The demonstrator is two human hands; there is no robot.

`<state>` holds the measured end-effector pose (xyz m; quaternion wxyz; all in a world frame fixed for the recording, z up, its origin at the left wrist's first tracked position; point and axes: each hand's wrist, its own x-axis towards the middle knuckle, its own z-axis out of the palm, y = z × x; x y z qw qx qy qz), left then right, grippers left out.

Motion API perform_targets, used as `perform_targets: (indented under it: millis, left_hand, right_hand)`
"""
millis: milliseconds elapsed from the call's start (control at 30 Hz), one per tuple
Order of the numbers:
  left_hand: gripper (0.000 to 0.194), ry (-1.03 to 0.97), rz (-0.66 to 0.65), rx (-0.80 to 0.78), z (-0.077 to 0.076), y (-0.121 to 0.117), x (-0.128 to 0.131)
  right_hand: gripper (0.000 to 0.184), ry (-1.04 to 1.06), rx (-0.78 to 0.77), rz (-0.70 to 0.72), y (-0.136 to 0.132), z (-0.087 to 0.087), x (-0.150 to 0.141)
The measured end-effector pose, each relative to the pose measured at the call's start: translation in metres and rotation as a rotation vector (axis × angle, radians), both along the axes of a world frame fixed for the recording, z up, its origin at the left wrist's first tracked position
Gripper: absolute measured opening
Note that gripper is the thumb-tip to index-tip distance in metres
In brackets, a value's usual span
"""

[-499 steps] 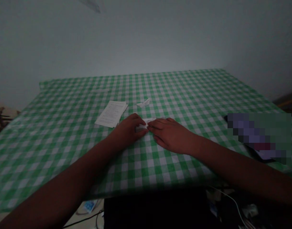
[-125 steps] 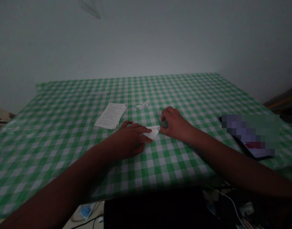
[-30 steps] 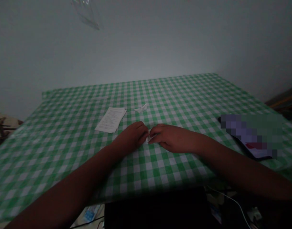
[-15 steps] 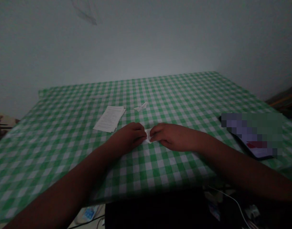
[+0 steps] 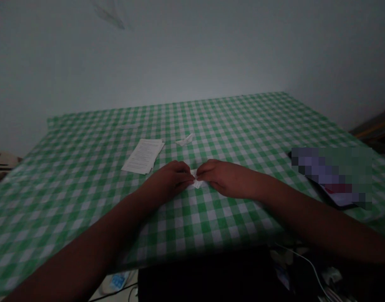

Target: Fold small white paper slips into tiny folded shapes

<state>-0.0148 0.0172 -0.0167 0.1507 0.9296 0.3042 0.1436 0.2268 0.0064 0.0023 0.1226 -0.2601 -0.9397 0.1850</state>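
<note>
Between my hands, low over the checked cloth, is a small folded piece of printed paper (image 5: 197,183). My left hand (image 5: 172,178) has its fingers closed on the paper's left side. From the right, my right hand (image 5: 222,177) pinches the other side with thumb and fingers. Most of the paper is hidden under the fingertips; a pointed lower part and a bit at the top show. Beyond the hands lies a small folded paper boat (image 5: 184,140). A stack of printed paper sheets (image 5: 143,156) rests to the left of it.
A green and white checked tablecloth (image 5: 192,226) covers the table. At the right lies a dark-edged device, perhaps a phone or tablet (image 5: 329,188), its screen blurred out. A pale wall (image 5: 192,50) stands behind the table. Cables and a blue packet (image 5: 118,281) are on the floor.
Earlier the paper lay flat as a pointed shape with my hands apart; now both hands grip it, smaller. In the last second my fingers shifted slightly, and more of its lower point shows.
</note>
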Motion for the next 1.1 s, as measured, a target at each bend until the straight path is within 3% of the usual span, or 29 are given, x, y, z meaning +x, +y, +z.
perform_targets:
  millis: [300, 700, 1100]
  left_hand:
    - [0.02, -0.026, 0.039, -0.029, -0.001, -0.002, 0.002]
    - [0.015, -0.092, 0.1, -0.08, -0.003, -0.004, 0.005]
    - [0.012, -0.122, 0.133, -0.073, -0.006, -0.004, 0.009]
  right_hand:
    - [0.026, -0.139, 0.167, -0.008, -0.007, 0.002, -0.004]
    - [0.013, 0.045, 0.092, -0.127, -0.005, -0.008, -0.014]
    - [0.008, 0.09, 0.061, -0.213, -0.005, -0.015, -0.016]
